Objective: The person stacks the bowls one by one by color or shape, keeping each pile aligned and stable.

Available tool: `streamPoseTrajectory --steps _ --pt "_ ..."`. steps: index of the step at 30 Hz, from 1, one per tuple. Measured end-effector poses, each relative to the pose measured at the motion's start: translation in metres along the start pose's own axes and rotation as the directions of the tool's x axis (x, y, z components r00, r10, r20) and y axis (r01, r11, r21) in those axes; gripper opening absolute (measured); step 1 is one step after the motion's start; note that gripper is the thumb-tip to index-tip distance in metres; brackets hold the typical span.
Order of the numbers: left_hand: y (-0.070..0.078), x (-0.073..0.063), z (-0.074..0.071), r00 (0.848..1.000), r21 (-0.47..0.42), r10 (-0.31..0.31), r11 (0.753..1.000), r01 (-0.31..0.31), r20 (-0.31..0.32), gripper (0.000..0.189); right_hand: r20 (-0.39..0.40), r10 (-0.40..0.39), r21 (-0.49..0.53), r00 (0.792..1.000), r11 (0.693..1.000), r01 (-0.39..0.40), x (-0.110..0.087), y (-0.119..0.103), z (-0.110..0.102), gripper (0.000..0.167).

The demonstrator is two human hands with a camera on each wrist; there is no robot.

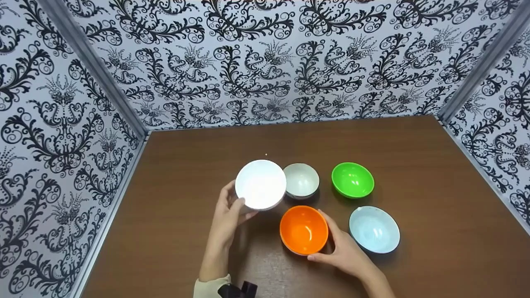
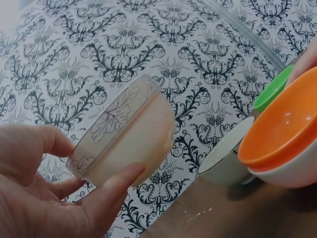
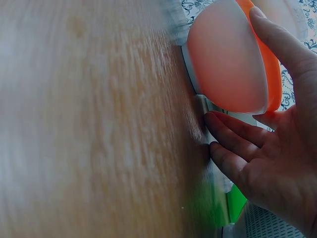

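Note:
My left hand (image 1: 227,213) holds a white bowl (image 1: 261,185) by its side, raised over the table, thumb on one side and fingers on the other. In the left wrist view this bowl (image 2: 133,131) is tilted and shows a leaf pattern under its rim. My right hand (image 1: 348,252) grips an orange bowl (image 1: 304,229) at the rim between thumb and forefinger. The orange bowl sits nested inside another white bowl (image 3: 225,59), whose outside shows in both wrist views. The other fingers of the right hand are spread low beside it, close to the table.
A smaller whitish bowl (image 1: 302,180) stands just behind the orange one. Farther right are a green bowl (image 1: 352,180) and, nearer, a pale blue bowl (image 1: 374,229) beside the right hand. Patterned walls (image 1: 265,62) enclose the brown table (image 1: 174,198) at the back and sides.

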State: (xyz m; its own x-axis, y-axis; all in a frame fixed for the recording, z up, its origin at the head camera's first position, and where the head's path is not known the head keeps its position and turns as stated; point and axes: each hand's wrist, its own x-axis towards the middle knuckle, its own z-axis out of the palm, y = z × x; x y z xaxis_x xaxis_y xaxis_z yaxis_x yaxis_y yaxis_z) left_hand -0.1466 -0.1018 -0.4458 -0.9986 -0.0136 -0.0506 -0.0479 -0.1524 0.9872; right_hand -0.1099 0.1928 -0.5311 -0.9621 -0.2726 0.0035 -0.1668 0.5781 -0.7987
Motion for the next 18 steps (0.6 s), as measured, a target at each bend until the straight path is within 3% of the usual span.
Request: streamPoseTrajectory --steps 11,18 --pt "-0.002 -0.005 0.013 0.995 0.024 -0.051 0.999 0.049 0.090 0.058 0.014 0.008 0.002 1.000 1.000 -0.008 0.001 -0.001 -0.001 0.114" --pt "-0.008 -0.007 0.021 0.983 0.016 -0.066 0.998 0.064 0.173 0.057 0.008 -0.001 -0.002 1.000 1.000 0.001 0.001 0.001 0.000 0.113"
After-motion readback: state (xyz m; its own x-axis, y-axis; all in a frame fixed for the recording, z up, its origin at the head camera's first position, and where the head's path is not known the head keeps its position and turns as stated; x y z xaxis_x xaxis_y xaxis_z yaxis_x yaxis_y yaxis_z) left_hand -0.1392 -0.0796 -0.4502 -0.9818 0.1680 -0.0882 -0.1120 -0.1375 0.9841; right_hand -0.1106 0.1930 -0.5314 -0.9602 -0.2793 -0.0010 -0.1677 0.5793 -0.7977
